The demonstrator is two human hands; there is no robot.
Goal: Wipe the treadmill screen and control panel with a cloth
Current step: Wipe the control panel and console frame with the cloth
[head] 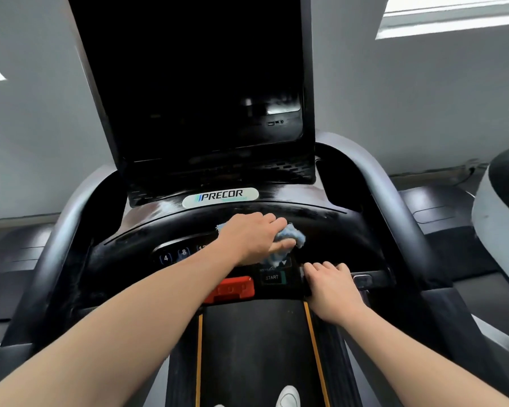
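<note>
A black treadmill screen (194, 77) stands dark and tilted back above the curved black control panel (335, 233). My left hand (253, 236) grips a light blue cloth (293, 237) and presses it on the panel, just right of the numbered buttons (174, 255). The cloth bulges out past my fingers and hangs down under my palm. My right hand (332, 286) rests with curled fingers on the panel's front bar, right of the START button (271, 277).
A red stop tab (229, 289) sits at the panel's front centre. Grey handrails (394, 201) curve down both sides. The belt (253, 353) with yellow edge lines runs below, a white shoe (288, 398) on it. Another machine (500, 207) stands at right.
</note>
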